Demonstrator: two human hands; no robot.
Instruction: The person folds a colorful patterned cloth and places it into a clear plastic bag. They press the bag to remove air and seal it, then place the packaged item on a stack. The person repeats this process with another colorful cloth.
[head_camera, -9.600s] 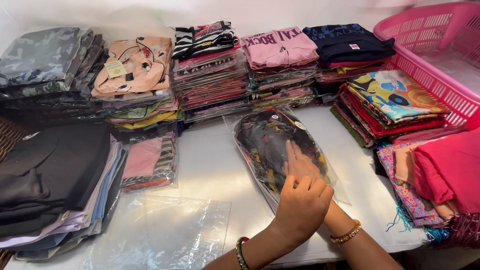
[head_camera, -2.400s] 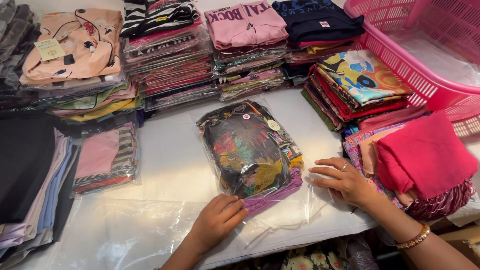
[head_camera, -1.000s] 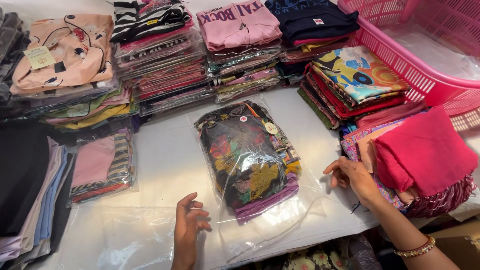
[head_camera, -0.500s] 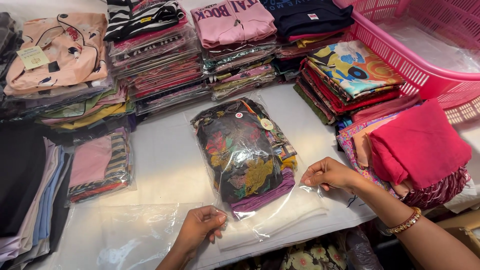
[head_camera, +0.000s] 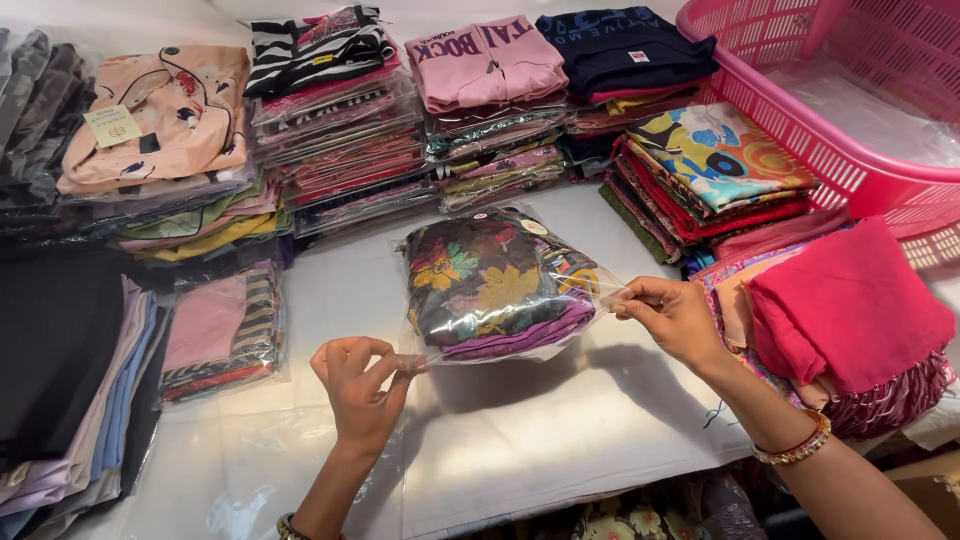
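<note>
Two hands stretch clear bag's open flap above white counter (head_camera: 560, 420). Bagged floral garment (head_camera: 495, 283) hangs between, tilted. Left hand (head_camera: 358, 385) pinches near corner, right hand (head_camera: 672, 315) pinches far corner. Risk: slick film slipping from fingertip pinch, bundle dropping, flap wrinkling.

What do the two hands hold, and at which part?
A clear bag of folded clothes, by its open edge: left hand at one corner, right hand at the other.

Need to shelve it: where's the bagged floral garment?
Head view, centre: the bagged floral garment hangs over the white table, pinched between the left hand and right hand.
</note>
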